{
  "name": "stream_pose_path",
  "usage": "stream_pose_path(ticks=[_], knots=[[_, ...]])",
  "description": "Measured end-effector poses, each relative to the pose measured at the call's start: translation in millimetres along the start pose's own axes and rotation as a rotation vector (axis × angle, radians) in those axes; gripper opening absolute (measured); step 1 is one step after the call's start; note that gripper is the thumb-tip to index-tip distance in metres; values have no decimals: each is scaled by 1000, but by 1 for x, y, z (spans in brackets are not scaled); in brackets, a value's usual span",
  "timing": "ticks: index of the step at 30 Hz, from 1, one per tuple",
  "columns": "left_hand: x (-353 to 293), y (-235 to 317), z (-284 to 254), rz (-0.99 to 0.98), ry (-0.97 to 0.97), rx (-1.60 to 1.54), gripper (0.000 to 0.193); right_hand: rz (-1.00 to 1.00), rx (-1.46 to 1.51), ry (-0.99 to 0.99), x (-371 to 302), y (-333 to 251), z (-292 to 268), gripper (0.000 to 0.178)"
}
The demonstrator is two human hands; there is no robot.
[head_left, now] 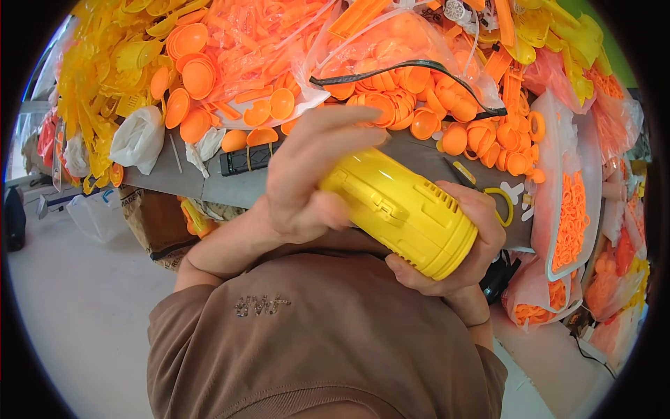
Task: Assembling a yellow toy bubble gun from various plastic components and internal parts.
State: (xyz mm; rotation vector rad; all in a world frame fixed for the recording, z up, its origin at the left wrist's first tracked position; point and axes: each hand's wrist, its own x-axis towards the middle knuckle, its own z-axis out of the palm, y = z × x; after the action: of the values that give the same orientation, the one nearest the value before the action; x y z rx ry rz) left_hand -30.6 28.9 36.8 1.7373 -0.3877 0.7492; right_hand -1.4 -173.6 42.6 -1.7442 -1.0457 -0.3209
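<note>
In the head view, a yellow plastic casing (408, 209) is held up in front of the wearer's brown shirt (328, 335), tilted with one end toward the upper left and the other toward the lower right. The right hand (480, 227) is clamped on the lower right end, thumb on the near side and fingers wrapped over the far side. The left hand (296, 178) is at the upper left end, its fingers stretched out above the casing and apart from the thumb; it is blurred, so I cannot tell how much of it touches. Beyond the hands is a grey table (167, 183) heaped with orange round cups (197, 78), yellow plastic pieces (105, 84) and a clear bag (412, 49) with a dark edge. A white bag (137, 140) and a black bar (246, 160) lie to the left of the casing. Just right of the right hand is a yellow loop handle (511, 207), and farther right stands a translucent tub (550, 160) of small orange rings (571, 223)
</note>
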Motion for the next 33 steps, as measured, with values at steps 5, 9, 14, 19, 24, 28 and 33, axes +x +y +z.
stream_pose_path(ticks=[5, 9, 14, 19, 24, 28, 33], knots=[[-7, -14, 0, -91, 23, -215, 59, -35, -50, 44, 2, -6, 11, 85], [3, -10, -3, -128, 44, -279, 58, -109, 2, 100, 3, -4, 17, 85], [5, -11, -1, -154, 77, -298, 56, -104, -5, 93, 6, -4, 15, 84], [20, 0, -16, 128, -319, 33, 70, -90, -45, 73, 2, -4, 10, 88], [14, 4, -16, 91, -315, 2, 68, 43, 8, -70, 2, -13, -1, 87], [18, 7, -12, 117, -292, 10, 49, 24, 15, -69, 3, -11, -5, 87], [20, 17, -10, 220, -307, 61, 33, 48, 32, -120, 14, -5, -9, 86]])
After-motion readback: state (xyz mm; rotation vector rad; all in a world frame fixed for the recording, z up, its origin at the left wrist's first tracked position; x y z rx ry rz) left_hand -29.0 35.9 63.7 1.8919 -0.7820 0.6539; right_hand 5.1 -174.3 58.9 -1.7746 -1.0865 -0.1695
